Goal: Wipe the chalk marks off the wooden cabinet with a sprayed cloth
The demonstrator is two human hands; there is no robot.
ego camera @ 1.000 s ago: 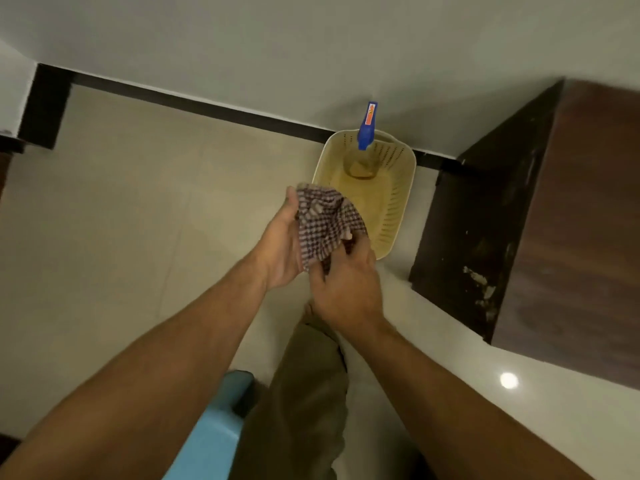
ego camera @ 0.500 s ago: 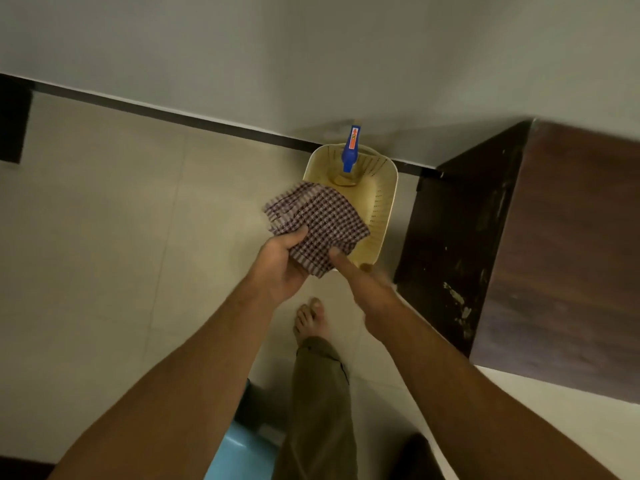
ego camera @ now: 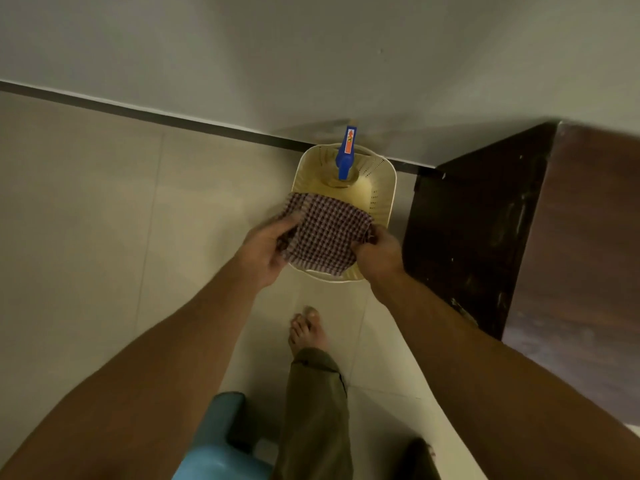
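Observation:
A checked maroon-and-white cloth is spread flat between my hands, over the near half of a cream plastic basket on the floor. My left hand grips its left edge and my right hand grips its right edge. A spray bottle with a blue trigger head stands upright at the far end of the basket. The dark wooden cabinet stands to the right; pale marks show on its side face.
A pale wall with a dark skirting strip runs behind the basket. My bare foot and olive trouser leg stand on the tiled floor. A blue plastic stool is at the bottom, by my left arm.
The cloth went from bunched up in both hands to spread out flat. My right hand took hold of its right edge, and both hands moved out over the basket.

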